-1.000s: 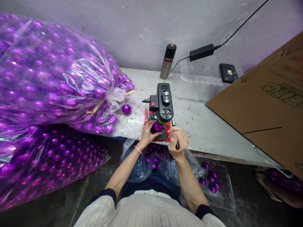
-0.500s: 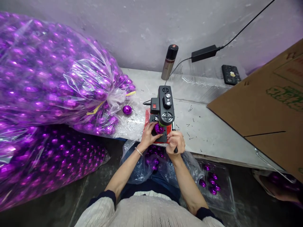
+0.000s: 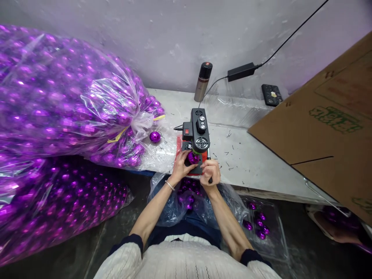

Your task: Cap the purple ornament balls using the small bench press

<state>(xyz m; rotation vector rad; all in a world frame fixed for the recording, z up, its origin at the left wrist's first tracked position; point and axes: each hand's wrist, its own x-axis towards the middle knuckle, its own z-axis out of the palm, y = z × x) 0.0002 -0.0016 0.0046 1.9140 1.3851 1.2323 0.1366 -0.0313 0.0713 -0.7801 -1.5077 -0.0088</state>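
My left hand [image 3: 181, 166] grips a shiny purple ball [image 3: 193, 158] between thumb and fingers, under the head of a small black press machine [image 3: 200, 133]. The machine has a red switch and round vents, and stands on a red sheet [image 3: 178, 145]. My right hand [image 3: 210, 173] is wrapped round the machine's lever [image 3: 208, 154], whose black end shows below the fist. In my lap an open clear plastic bag [image 3: 168, 211] holds several purple balls. One more loose ball [image 3: 155, 136] rests on the table, left of the machine.
Big clear bags full of purple balls [image 3: 58, 104] fill the left side. Behind the machine stand a spray can [image 3: 203, 82] and a power adapter [image 3: 241, 72]. A dark phone-like object [image 3: 271, 95] lies near a cardboard box [image 3: 316, 116]. A clear tray [image 3: 277, 248] with several balls sits low right.
The camera view has shifted slightly, so the table things sit a little further left and lower. Both hands keep their holds on the ball and the lever.
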